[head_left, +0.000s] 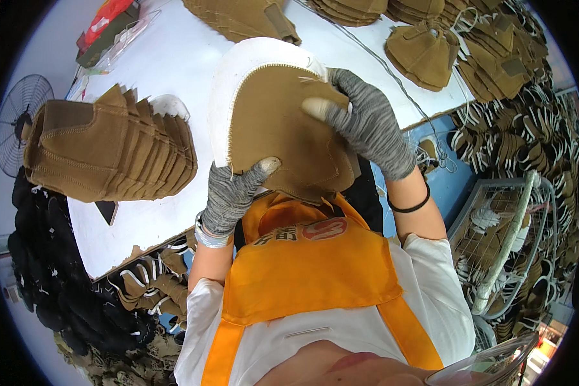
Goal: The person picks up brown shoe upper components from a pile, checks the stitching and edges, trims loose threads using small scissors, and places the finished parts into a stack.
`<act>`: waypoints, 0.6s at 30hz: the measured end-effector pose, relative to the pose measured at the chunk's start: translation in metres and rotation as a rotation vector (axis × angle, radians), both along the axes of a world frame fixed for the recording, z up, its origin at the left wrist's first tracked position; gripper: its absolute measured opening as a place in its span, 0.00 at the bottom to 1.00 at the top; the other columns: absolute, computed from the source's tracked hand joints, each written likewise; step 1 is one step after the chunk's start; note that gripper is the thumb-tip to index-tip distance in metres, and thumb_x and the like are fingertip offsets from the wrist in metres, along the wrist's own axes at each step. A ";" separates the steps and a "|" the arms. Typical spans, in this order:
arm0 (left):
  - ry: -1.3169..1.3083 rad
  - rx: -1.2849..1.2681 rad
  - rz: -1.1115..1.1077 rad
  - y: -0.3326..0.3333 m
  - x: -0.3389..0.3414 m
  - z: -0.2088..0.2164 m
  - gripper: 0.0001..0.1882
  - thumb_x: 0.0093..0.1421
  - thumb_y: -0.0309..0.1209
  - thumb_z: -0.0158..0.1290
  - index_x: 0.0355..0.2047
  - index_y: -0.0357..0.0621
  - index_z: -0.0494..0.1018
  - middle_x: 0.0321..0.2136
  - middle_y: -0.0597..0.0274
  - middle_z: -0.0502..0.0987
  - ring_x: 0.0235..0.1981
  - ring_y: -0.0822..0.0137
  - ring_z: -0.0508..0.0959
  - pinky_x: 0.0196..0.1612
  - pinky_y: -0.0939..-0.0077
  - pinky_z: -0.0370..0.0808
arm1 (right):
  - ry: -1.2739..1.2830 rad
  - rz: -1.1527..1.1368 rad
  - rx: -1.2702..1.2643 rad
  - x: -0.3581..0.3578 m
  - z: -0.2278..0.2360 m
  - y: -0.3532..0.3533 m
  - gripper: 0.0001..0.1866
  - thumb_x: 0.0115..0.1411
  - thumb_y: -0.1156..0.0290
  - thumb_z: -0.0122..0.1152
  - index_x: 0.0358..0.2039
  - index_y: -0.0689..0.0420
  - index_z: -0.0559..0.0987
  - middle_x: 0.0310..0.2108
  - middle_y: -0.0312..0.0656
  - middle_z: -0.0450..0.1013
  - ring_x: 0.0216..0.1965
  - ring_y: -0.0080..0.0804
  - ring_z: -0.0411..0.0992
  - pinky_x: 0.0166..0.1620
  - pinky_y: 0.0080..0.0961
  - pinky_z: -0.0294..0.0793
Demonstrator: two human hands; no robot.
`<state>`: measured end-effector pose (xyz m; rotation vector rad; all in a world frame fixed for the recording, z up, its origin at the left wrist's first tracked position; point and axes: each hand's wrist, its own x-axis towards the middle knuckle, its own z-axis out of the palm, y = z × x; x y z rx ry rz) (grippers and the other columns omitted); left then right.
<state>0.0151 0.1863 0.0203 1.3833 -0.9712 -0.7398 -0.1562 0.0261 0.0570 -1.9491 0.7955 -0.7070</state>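
A brown shoe upper with a white lining stitched along its curved edge is held up in front of my chest, over the table's near edge. My left hand, in a grey knit glove with bare fingertips, grips its lower left, thumb on the brown face. On the upper right side my right hand, gloved alike, pinches the edge with its thumb across the brown face. Both hands' other fingers are largely hidden behind the piece. A stack of similar brown uppers lies on the table to the left.
The white table carries more brown uppers at its far side, with a dark cable running across. A wire cart stands right, near heaped shoe parts. Black items and a fan are left.
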 end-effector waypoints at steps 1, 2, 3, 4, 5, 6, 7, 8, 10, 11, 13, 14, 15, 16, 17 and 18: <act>-0.125 -0.035 -0.052 0.003 0.009 -0.007 0.21 0.60 0.40 0.59 0.45 0.36 0.74 0.35 0.58 0.81 0.34 0.69 0.79 0.38 0.75 0.76 | -0.041 0.016 0.142 0.003 -0.004 -0.010 0.31 0.54 0.48 0.66 0.48 0.61 0.77 0.40 0.44 0.76 0.44 0.30 0.74 0.47 0.27 0.74; -0.147 -0.004 -0.056 0.004 0.018 -0.006 0.22 0.60 0.41 0.59 0.46 0.36 0.73 0.36 0.57 0.80 0.35 0.69 0.79 0.39 0.74 0.76 | -0.080 0.030 0.285 0.005 -0.006 -0.015 0.30 0.55 0.49 0.65 0.47 0.61 0.77 0.39 0.43 0.76 0.43 0.28 0.74 0.47 0.26 0.74; -0.164 0.033 -0.056 0.006 0.027 -0.007 0.23 0.60 0.42 0.58 0.47 0.35 0.73 0.37 0.57 0.80 0.36 0.68 0.79 0.40 0.74 0.76 | -0.211 0.101 0.354 0.005 0.001 -0.013 0.25 0.58 0.52 0.62 0.46 0.61 0.79 0.39 0.43 0.77 0.42 0.26 0.74 0.46 0.23 0.74; -0.180 0.069 -0.058 0.006 0.032 -0.009 0.25 0.60 0.43 0.58 0.48 0.35 0.72 0.39 0.57 0.79 0.37 0.67 0.78 0.41 0.73 0.76 | -0.281 0.105 0.427 0.009 -0.004 -0.011 0.25 0.59 0.53 0.61 0.46 0.61 0.79 0.40 0.43 0.77 0.42 0.26 0.74 0.46 0.22 0.74; -0.040 0.046 -0.075 0.004 0.034 -0.012 0.25 0.60 0.43 0.58 0.49 0.35 0.71 0.40 0.57 0.79 0.39 0.68 0.78 0.43 0.74 0.75 | -0.350 0.106 0.500 0.012 -0.012 -0.009 0.24 0.59 0.54 0.61 0.46 0.61 0.79 0.40 0.44 0.77 0.42 0.26 0.74 0.46 0.21 0.74; 0.095 0.022 -0.093 0.001 0.035 -0.013 0.25 0.60 0.43 0.58 0.50 0.35 0.71 0.41 0.57 0.78 0.40 0.68 0.77 0.44 0.74 0.75 | -0.423 0.106 0.571 0.014 -0.015 -0.007 0.24 0.60 0.54 0.60 0.47 0.61 0.78 0.40 0.44 0.77 0.42 0.25 0.74 0.46 0.21 0.73; 0.230 -0.004 -0.112 -0.002 0.035 -0.014 0.26 0.60 0.43 0.58 0.50 0.35 0.71 0.42 0.57 0.78 0.42 0.68 0.77 0.45 0.74 0.74 | -0.360 0.108 0.401 0.013 -0.018 -0.009 0.23 0.60 0.57 0.60 0.48 0.62 0.78 0.41 0.44 0.77 0.43 0.26 0.74 0.48 0.20 0.73; 0.364 -0.031 -0.131 -0.003 0.034 -0.014 0.26 0.60 0.42 0.58 0.51 0.35 0.70 0.43 0.57 0.77 0.43 0.68 0.76 0.47 0.74 0.73 | -0.296 0.095 0.233 0.011 -0.021 -0.009 0.22 0.61 0.60 0.60 0.49 0.62 0.77 0.42 0.43 0.76 0.44 0.27 0.74 0.50 0.19 0.72; 0.384 -0.002 -0.107 -0.008 0.029 -0.009 0.28 0.59 0.43 0.59 0.53 0.35 0.70 0.44 0.56 0.77 0.44 0.68 0.76 0.50 0.74 0.72 | -0.367 0.048 0.404 0.013 -0.035 -0.019 0.21 0.61 0.62 0.60 0.50 0.62 0.76 0.44 0.43 0.76 0.45 0.28 0.74 0.52 0.19 0.71; 0.380 0.014 -0.110 -0.010 0.029 -0.008 0.29 0.59 0.44 0.59 0.53 0.35 0.69 0.44 0.56 0.77 0.45 0.67 0.76 0.50 0.74 0.72 | -0.454 0.032 0.524 0.011 -0.037 -0.020 0.20 0.62 0.63 0.60 0.50 0.62 0.76 0.44 0.43 0.76 0.45 0.28 0.74 0.52 0.19 0.72; 0.393 0.039 -0.115 -0.013 0.027 -0.004 0.31 0.58 0.45 0.59 0.54 0.34 0.68 0.45 0.56 0.76 0.46 0.67 0.75 0.51 0.73 0.71 | -0.624 0.006 0.766 0.011 -0.032 -0.019 0.19 0.63 0.65 0.59 0.50 0.62 0.76 0.44 0.43 0.76 0.46 0.28 0.74 0.53 0.20 0.72; 0.426 0.022 -0.123 -0.015 0.028 -0.006 0.31 0.58 0.45 0.59 0.54 0.34 0.68 0.46 0.56 0.76 0.46 0.67 0.75 0.51 0.73 0.71 | -0.630 0.008 0.771 0.011 -0.032 -0.021 0.19 0.63 0.65 0.59 0.51 0.62 0.74 0.45 0.43 0.75 0.47 0.29 0.73 0.54 0.20 0.72; 0.459 0.005 -0.134 -0.018 0.029 -0.010 0.32 0.58 0.44 0.58 0.55 0.34 0.68 0.46 0.56 0.76 0.47 0.67 0.75 0.51 0.73 0.71 | -0.638 0.007 0.776 0.010 -0.032 -0.026 0.20 0.63 0.65 0.59 0.52 0.62 0.73 0.46 0.44 0.75 0.48 0.29 0.72 0.54 0.21 0.71; 0.492 -0.013 -0.146 -0.020 0.030 -0.011 0.32 0.58 0.44 0.58 0.55 0.34 0.67 0.47 0.55 0.75 0.47 0.67 0.74 0.51 0.74 0.70 | -0.645 0.006 0.780 0.009 -0.033 -0.030 0.21 0.63 0.65 0.59 0.53 0.63 0.72 0.47 0.44 0.74 0.49 0.30 0.72 0.54 0.22 0.71; 0.486 -0.014 -0.151 -0.020 0.029 -0.010 0.32 0.59 0.43 0.58 0.56 0.33 0.66 0.49 0.55 0.74 0.49 0.67 0.74 0.53 0.73 0.70 | -0.652 0.005 0.784 0.008 -0.033 -0.032 0.21 0.63 0.65 0.58 0.54 0.63 0.71 0.48 0.44 0.73 0.50 0.31 0.71 0.55 0.23 0.71; 0.519 -0.021 -0.157 -0.021 0.028 -0.010 0.32 0.59 0.43 0.57 0.57 0.33 0.66 0.49 0.55 0.74 0.49 0.66 0.73 0.53 0.73 0.70 | -0.686 -0.012 0.804 0.009 -0.032 -0.033 0.23 0.63 0.63 0.59 0.54 0.63 0.71 0.49 0.46 0.73 0.51 0.33 0.71 0.55 0.26 0.71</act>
